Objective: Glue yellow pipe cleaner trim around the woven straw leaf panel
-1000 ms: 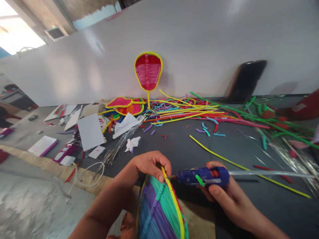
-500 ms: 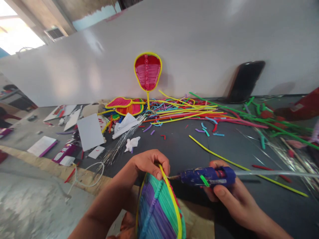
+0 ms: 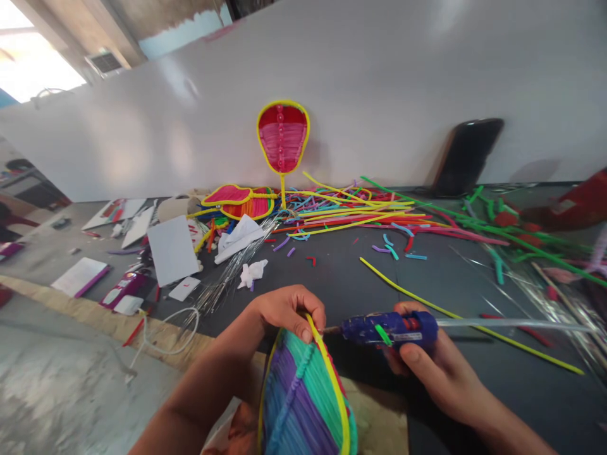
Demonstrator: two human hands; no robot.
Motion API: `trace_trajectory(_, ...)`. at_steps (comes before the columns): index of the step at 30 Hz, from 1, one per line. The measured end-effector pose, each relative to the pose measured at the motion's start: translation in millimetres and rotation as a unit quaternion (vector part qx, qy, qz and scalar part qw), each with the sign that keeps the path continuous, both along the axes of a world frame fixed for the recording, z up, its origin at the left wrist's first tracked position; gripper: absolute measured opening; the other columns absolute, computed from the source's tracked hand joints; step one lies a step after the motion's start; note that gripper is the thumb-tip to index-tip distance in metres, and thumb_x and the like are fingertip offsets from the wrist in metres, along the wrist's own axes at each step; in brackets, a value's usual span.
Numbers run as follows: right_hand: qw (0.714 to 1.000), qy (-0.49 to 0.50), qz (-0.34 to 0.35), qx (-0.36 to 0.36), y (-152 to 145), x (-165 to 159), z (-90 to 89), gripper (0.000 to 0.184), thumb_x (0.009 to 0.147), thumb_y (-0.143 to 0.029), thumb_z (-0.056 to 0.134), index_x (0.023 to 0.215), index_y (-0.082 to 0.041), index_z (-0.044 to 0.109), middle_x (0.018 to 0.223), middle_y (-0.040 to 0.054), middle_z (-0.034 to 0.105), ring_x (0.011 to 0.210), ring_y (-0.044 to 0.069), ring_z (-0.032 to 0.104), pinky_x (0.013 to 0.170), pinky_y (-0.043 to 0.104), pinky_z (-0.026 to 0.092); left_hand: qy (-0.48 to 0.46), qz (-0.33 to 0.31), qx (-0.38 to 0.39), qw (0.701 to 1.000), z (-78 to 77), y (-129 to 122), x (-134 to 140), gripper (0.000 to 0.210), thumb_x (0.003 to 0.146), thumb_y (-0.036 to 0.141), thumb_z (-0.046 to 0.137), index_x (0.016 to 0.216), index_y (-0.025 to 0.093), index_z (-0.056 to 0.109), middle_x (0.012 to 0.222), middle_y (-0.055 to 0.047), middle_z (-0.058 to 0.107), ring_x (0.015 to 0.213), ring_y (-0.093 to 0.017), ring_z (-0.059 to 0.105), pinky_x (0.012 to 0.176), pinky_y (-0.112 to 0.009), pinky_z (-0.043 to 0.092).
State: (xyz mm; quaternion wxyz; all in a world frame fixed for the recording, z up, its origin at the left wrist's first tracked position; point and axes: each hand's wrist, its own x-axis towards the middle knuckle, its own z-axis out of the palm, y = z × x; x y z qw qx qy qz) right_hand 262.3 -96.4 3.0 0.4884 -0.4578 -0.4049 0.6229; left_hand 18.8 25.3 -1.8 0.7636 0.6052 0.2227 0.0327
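Pinched in my left hand (image 3: 289, 316) is the top edge of a leaf-shaped pipe-cleaner piece (image 3: 303, 398), striped teal, purple and blue. A yellow pipe cleaner (image 3: 334, 379) runs along its right rim, its upper end under my left fingers. My right hand (image 3: 431, 360) is closed round a dark blue hot glue gun (image 3: 389, 330), which points left. The gun's nozzle lies right by my left fingertips and the piece's edge; whether it touches them I cannot tell. A clear glue stick (image 3: 512, 325) juts out of the gun's back.
Against the white board (image 3: 379, 82) stand a pink and yellow pipe-cleaner shape (image 3: 283, 136) and a phone (image 3: 467, 157). Loose pipe cleaners (image 3: 360, 215) lie heaped behind my hands. Wires (image 3: 232, 272), white cards (image 3: 173, 251) and a white cord (image 3: 196, 322) are at left.
The glue gun has shifted slightly left, its nozzle closer to my left fingers. My left hand and the striped piece have barely moved.
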Motion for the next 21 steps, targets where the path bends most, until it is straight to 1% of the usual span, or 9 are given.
trace_trajectory(4,1.000,0.002,-0.003,0.000,0,0,-1.8,0.050,0.079,-0.062,0.059,0.110,-0.025,0.044,0.061,-0.0046,0.059,0.053,0.010,0.050,0.053,0.022,0.039,-0.004,-0.006,0.001,1.000,0.7,0,1,0.048,0.056,0.056,0.081,0.069,0.011,0.068,0.063,-0.005,0.066,0.061,-0.014,0.059,0.061,-0.025,0.050)
trace_trajectory(10,0.999,-0.014,0.023,0.024,1,1,-5.0,0.047,0.082,-0.061,0.058,0.108,-0.025,0.044,0.059,-0.0052,0.058,0.053,0.010,0.050,0.052,0.021,0.039,-0.006,-0.005,0.003,1.000,-0.8,-1,0,0.048,0.055,0.056,0.081,0.068,0.012,0.068,0.063,-0.005,0.066,0.061,-0.015,0.059,0.062,-0.026,0.050)
trace_trajectory(13,0.997,-0.047,0.018,0.064,4,9,-11.5,0.039,0.089,-0.056,0.049,0.112,-0.025,0.042,0.061,-0.0038,0.059,0.052,0.011,0.051,0.051,0.022,0.041,-0.003,-0.008,0.001,1.000,-0.8,1,-3,0.048,0.055,0.057,0.081,0.068,0.012,0.068,0.065,-0.007,0.067,0.064,-0.017,0.061,0.064,-0.027,0.051)
trace_trajectory(15,0.987,-0.102,0.009,0.123,8,16,-17.7,0.032,0.093,-0.050,0.044,0.113,-0.025,0.041,0.063,-0.0024,0.060,0.053,0.013,0.054,0.051,0.023,0.044,-0.006,-0.008,0.001,1.000,0.4,2,-4,0.048,0.055,0.057,0.080,0.067,0.013,0.068,0.065,-0.008,0.067,0.064,-0.017,0.061,0.065,-0.029,0.051)
trace_trajectory(16,0.975,-0.150,0.003,0.161,11,20,-21.0,0.029,0.093,-0.046,0.044,0.113,-0.025,0.042,0.068,-0.0007,0.062,0.057,0.014,0.057,0.054,0.024,0.046,-0.009,-0.007,0.004,1.000,1.5,2,-5,0.048,0.055,0.057,0.080,0.067,0.013,0.068,0.065,-0.008,0.067,0.064,-0.018,0.062,0.065,-0.029,0.051)
trace_trajectory(17,0.956,-0.209,-0.001,0.204,15,23,-24.1,0.027,0.093,-0.043,0.046,0.113,-0.024,0.044,0.075,0.0018,0.063,0.064,0.016,0.061,0.058,0.026,0.048,-0.012,-0.006,0.008,1.000,3.1,2,-6,0.048,0.055,0.057,0.080,0.067,0.013,0.068,0.065,-0.008,0.067,0.064,-0.018,0.062,0.065,-0.030,0.051)
trace_trajectory(19,0.900,-0.336,0.007,0.277,23,26,-29.2,0.030,0.090,-0.037,0.051,0.116,-0.023,0.047,0.095,0.0080,0.065,0.080,0.019,0.064,0.070,0.030,0.052,-0.013,-0.006,0.019,1.000,8.0,2,-7,0.047,0.055,0.057,0.080,0.067,0.013,0.069,0.065,-0.008,0.067,0.064,-0.018,0.062,0.064,-0.030,0.051)
trace_trajectory(21,0.840,-0.430,0.045,0.327,29,25,-32.4,0.040,0.087,-0.031,0.053,0.125,-0.021,0.045,0.108,0.0116,0.063,0.091,0.022,0.063,0.078,0.034,0.052,-0.007,-0.008,0.032,0.999,15.4,0,-10,0.047,0.056,0.056,0.080,0.069,0.012,0.069,0.067,-0.008,0.067,0.065,-0.018,0.061,0.063,-0.029,0.050)
